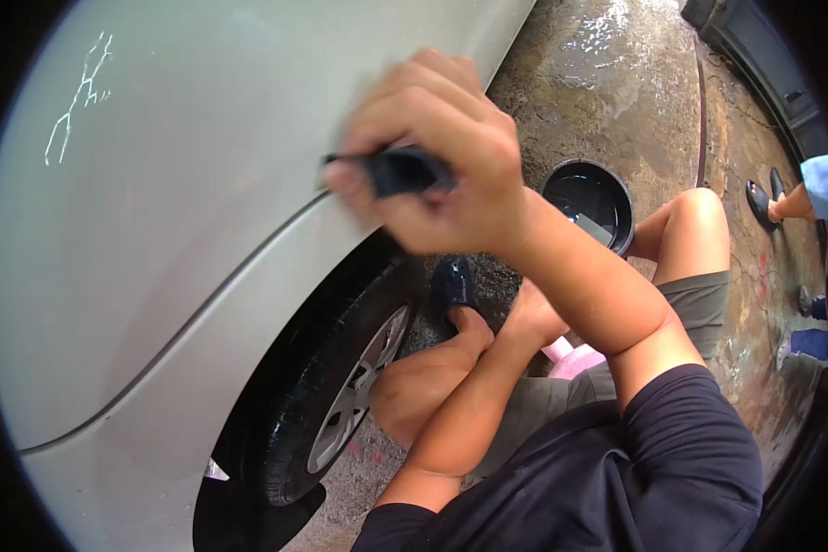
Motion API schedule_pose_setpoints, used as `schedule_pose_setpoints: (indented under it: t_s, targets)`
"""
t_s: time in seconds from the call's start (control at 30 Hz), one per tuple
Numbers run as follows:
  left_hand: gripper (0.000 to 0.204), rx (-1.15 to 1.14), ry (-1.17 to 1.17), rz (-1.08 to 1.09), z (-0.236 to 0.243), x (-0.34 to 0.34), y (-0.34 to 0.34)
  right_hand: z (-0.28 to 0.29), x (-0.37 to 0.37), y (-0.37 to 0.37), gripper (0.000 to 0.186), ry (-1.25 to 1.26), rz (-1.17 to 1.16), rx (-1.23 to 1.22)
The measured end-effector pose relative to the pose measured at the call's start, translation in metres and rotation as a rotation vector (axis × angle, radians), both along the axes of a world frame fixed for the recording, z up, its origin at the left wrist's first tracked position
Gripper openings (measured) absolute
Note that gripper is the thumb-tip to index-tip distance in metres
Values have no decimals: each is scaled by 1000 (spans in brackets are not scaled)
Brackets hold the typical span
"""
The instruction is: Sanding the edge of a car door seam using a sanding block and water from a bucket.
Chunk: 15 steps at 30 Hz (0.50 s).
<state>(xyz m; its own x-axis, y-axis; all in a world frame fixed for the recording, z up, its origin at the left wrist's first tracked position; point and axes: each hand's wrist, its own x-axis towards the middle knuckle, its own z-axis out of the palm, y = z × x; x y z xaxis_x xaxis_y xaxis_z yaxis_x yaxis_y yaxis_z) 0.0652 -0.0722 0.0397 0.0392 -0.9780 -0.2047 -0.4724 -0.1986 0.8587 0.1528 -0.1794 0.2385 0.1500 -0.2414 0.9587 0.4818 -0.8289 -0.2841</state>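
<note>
My right hand (442, 152) is raised against the pale silver car panel (156, 239). Its fingers are wrapped round a black handle-like object (405, 172), blurred by motion, so its exact kind does not show. Object and fingers are close to the panel's seam, just above the wheel (350, 405); whether they touch the paint I cannot tell. Lower down, my left hand (535, 315) is near my knees, its fingers hidden behind my right forearm. A pink cloth (580, 362) lies by my lap beside that hand; whether the hand grips it is hidden.
A black bucket (580, 166) holding dark water and a pale flat piece stands on the wet concrete (644, 92) ahead of my knee. Another person's foot in a black shoe (761, 204) shows at the right, with more feet below. A dark vehicle edge (764, 64) is at upper right.
</note>
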Motion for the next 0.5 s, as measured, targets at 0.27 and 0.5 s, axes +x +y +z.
schedule_pose_setpoints:
  t_s: [0.27, 0.5]
  targets:
    - [54, -10, 52, 57, -8, 3, -1, -3, 1, 2, 20, 7, -2, 10]
    - [52, -87, -201, -33, 10, 3, -18, -56, -5, -21, 19, 85, -58, 121]
